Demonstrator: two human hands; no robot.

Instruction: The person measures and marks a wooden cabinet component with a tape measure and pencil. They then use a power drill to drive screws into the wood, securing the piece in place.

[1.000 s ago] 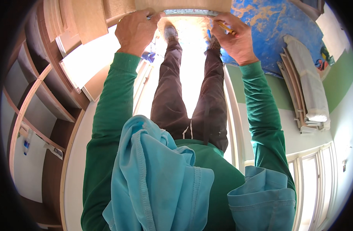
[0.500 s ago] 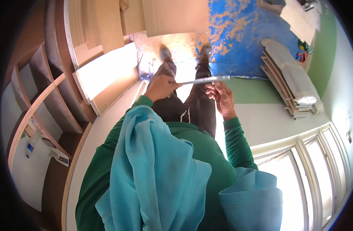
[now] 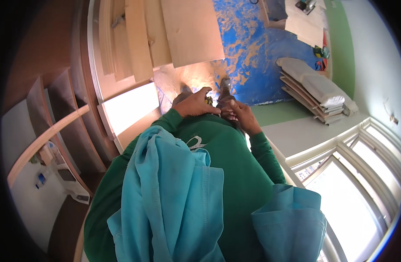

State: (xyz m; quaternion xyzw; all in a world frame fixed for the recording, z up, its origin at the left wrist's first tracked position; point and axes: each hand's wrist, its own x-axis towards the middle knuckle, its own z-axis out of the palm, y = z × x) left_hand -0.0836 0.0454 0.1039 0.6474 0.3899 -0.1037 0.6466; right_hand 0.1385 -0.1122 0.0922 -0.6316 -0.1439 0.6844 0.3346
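My left hand [image 3: 194, 104] is closed around a small yellow-and-black tape measure [image 3: 208, 101] at waist height, above my dark trouser legs. My right hand [image 3: 239, 112] is just to the right of it with curled fingers; what it holds, if anything, is hidden. Light blue cloths [image 3: 170, 192] drape over my green top in the lower middle of the head view.
Shelving [image 3: 58, 105] stands left, beside tan boards [image 3: 194, 32]. A blue sand-dusted sheet [image 3: 242, 43] covers the floor ahead. Wrapped panels [image 3: 307, 78] are stacked right, windows [image 3: 349, 183] lower right. A metal tool [image 3: 306, 5] lies on white board at the top right.
Both hands have come down and closer together toward my waist. The long measuring blade that was stretched between them is no longer visible. The yellow pencil seen earlier in my right hand is out of sight.
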